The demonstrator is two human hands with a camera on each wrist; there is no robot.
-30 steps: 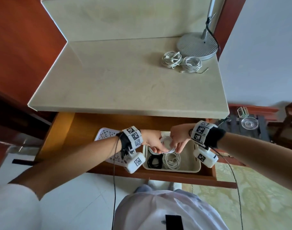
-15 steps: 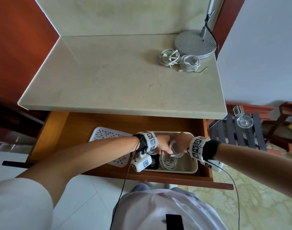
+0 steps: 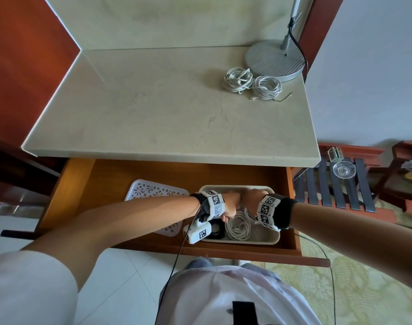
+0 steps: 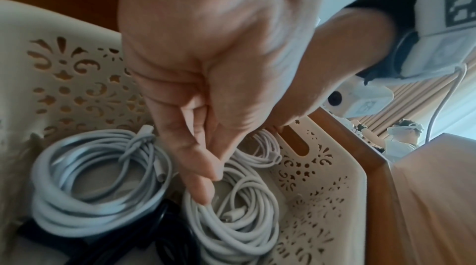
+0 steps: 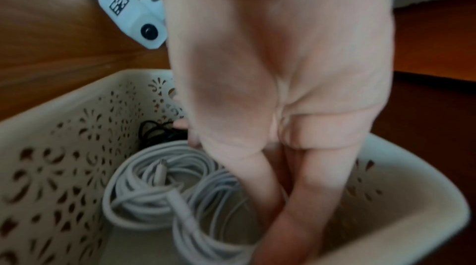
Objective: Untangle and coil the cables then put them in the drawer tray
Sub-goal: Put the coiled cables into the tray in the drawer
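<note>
Both hands are down in the cream tray (image 3: 266, 240) at the lower centre of the head view, inside the open drawer (image 3: 120, 174). The left hand (image 4: 219, 78) pinches the rim of a white coil (image 4: 239, 220) between thumb and fingertips, and the right hand (image 5: 291, 106) has its fingers pushed down into the same coil (image 5: 219, 218), though blur hides whether that grip is clenched or merely pressing. Beside it sits another white coil (image 4: 100, 180) and a black cable (image 5: 159, 131). The danger, as I judge it: let go too fast and the springy loops could pop open and snag the neighbour, or fingers threaded through may drag it back out. Two white bundles (image 3: 252, 83) wait on the worktop (image 3: 153, 109), upper right, by the lamp base (image 3: 274, 58).
</note>
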